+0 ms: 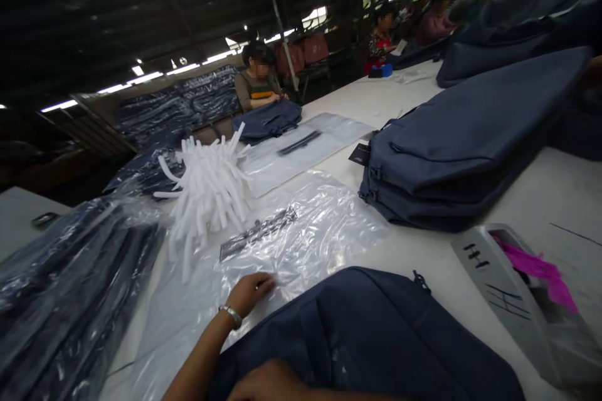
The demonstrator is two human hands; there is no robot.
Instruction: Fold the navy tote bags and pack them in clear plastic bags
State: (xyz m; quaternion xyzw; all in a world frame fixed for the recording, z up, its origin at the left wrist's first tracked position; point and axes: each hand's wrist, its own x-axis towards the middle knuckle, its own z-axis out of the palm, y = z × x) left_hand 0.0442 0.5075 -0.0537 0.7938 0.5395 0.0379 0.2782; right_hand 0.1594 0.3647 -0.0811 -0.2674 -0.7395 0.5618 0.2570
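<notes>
A dark blue backpack lies on the table right in front of me, a zipper pull at its upper right corner. My left hand, with a silver bracelet at the wrist, is just beyond the backpack's far edge, over a clear plastic bag with black print. Its fingers are curled in and slightly blurred; what they pinch, if anything, I cannot make out. Low in the picture, my right hand rests against the near side of the backpack. Its fingers are mostly hidden by the hand and the picture's edge.
White foam strips are bunched behind the plastic bags. Plastic-wrapped dark goods lie at left. At right are stacked blue backpacks and a grey holder with pink material. A person handles another bag across the table.
</notes>
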